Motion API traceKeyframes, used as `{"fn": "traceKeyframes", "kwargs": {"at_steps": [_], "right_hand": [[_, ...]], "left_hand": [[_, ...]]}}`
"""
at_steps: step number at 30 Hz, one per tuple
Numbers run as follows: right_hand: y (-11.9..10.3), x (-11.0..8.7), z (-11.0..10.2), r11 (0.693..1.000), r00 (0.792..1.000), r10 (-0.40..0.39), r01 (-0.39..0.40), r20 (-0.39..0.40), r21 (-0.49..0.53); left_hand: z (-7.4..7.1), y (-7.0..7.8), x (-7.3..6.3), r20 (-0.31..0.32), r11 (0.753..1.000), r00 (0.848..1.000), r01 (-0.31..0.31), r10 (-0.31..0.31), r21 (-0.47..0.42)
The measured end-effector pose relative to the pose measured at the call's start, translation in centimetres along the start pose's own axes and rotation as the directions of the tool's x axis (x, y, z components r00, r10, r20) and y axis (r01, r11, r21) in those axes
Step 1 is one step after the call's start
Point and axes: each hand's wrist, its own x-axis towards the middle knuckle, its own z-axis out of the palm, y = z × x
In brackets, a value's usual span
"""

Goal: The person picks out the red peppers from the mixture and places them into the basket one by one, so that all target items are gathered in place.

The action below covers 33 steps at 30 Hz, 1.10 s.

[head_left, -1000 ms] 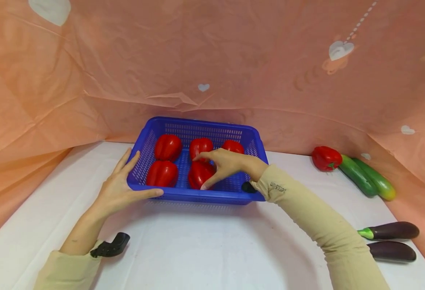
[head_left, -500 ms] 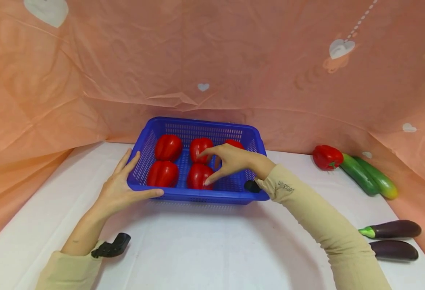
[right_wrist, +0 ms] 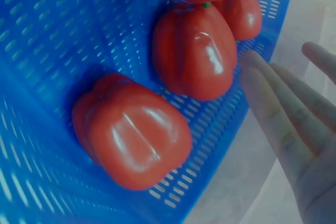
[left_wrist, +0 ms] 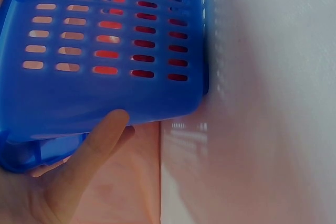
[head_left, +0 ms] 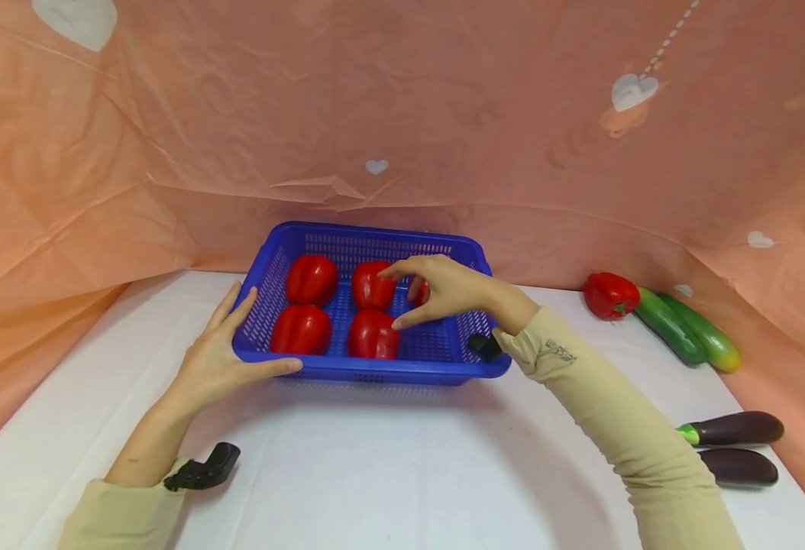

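A blue plastic basket (head_left: 389,372) with slotted walls holds several red bell peppers. My left hand (head_left: 213,363) rests against its front left corner, fingers spread straight along the left side and thumb along the front. The left wrist view shows that thumb (left_wrist: 102,142) lying on the outer wall (left_wrist: 131,100). Over the basket's right half hovers my right hand (head_left: 450,289), fingers parted and holding nothing. Its thumb tip is close by the front middle bell pepper (head_left: 370,336); behind it, one pepper (head_left: 421,292) is mostly hidden. In the right wrist view, fingers (right_wrist: 294,114) stretch beside the peppers (right_wrist: 139,135).
At the table's right back lie another red bell pepper (head_left: 610,296) and two cucumber-like green vegetables (head_left: 670,328). Two eggplants (head_left: 739,428) lie nearer on the right, partly behind the right sleeve (head_left: 622,428). A pinkish-orange cloth (head_left: 485,122) hangs behind the white table (head_left: 375,466).
My right hand has let go of the front middle bell pepper and drawn up and to the right. That pepper has shifted slightly left. The left hand stays at the corner.
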Motion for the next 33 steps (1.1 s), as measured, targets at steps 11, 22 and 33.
{"fn": "traceKeyframes", "kwargs": {"at_steps": [11,22,33], "right_hand": [[-0.1,-2.3,-1.9,0.997,0.995,0.074,-0.075,-0.063,-0.017],[0.2,-3.9,-2.9,0.995,0.985,0.103,-0.100,-0.140,0.026],[1.2,-6.3,-3.1,0.983,0.952,0.182,-0.178,-0.244,0.037]], "left_hand": [[0.3,0.3,0.1,0.002,1.000,1.000,-0.002,0.002,0.005],[0.1,0.0,0.0,-0.008,1.000,1.000,-0.003,0.003,0.005],[0.0,0.0,-0.1,-0.005,1.000,1.000,-0.001,0.001,0.005]]}}
